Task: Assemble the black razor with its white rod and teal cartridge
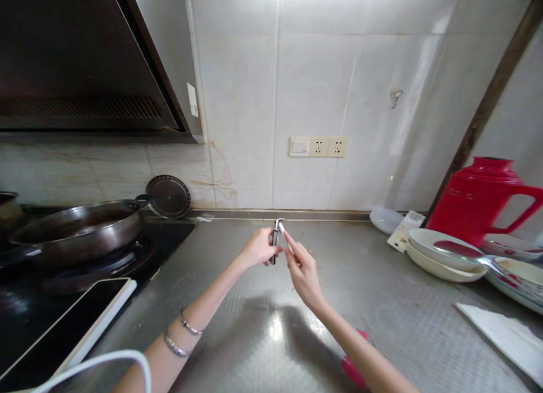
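My left hand point(258, 247) is closed around a small, slim tool point(275, 243) with a dark handle and a shiny metal bent top, held upright above the steel counter point(237, 325). Its exact kind is too small to make out. Close by on the right is my right hand point(303, 268), its index finger stretched toward the tool's top and the other fingers partly bent. A small white spot point(280, 228) shows at that fingertip; whether it is a nail or a separate piece cannot be told. Two bracelets point(176, 345) circle my left forearm.
Left, a pan point(80, 232) sits on the black stove point(169, 237) beside a dark round disc point(168, 196); a white-edged device point(72, 331) lies nearer. Right are a red thermos point(475, 201), stacked bowls point(445, 268) and white paper point(500, 331). Something pink point(352, 370) lies beneath my right forearm.
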### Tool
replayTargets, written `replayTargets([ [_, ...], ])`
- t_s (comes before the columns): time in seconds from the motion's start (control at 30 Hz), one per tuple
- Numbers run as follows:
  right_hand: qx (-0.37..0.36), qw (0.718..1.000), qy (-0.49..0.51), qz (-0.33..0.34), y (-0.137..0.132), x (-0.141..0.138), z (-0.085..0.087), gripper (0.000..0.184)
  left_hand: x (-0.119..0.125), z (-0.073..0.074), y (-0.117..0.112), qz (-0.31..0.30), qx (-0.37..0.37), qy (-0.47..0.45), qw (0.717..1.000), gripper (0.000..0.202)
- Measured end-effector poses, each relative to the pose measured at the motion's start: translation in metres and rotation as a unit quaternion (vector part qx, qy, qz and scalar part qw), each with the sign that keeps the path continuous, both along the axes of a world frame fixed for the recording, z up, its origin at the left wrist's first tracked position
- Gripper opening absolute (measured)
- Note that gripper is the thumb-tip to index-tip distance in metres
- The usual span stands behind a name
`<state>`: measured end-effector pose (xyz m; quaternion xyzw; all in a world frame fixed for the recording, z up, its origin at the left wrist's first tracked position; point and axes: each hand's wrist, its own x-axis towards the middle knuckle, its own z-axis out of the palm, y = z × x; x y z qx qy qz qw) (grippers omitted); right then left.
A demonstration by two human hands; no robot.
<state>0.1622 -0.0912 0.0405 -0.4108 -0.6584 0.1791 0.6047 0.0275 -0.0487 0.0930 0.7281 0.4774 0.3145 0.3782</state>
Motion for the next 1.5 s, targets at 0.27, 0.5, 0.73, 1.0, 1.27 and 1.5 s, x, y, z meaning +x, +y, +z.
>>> replayTargets([
  [0.27,-0.108,0.986,0.117,0.053,-0.002,-0.003,-0.002,0.049,-0.011,-0.013,0.017,-0.013,0.116,0.06,0.991,0.017],
  [0.5,-0.099,0.983,0.15,0.043,-0.003,-0.004,0.001,0.052,-0.012,-0.02,0.023,0.001,0.119,0.087,0.989,0.016],
  [0.73,-0.054,0.996,0.067,0.039,-0.011,-0.014,-0.005,0.045,-0.012,-0.03,0.029,-0.008,0.09,0.063,0.994,0.021],
  [1.0,-0.051,0.991,0.049,0.113,0.009,0.012,0.037,0.049,-0.015,-0.018,0.021,-0.15,-0.081,-0.059,0.984,0.023],
  [1.27,-0.063,0.984,-0.061,0.153,0.039,0.058,0.099,0.044,-0.016,-0.013,0.023,-0.172,-0.081,-0.189,0.963,0.02],
  [1.5,-0.048,0.982,-0.161,0.08,0.032,0.079,0.106,0.039,-0.006,-0.011,0.017,-0.15,-0.051,-0.189,0.969,0.041],
])
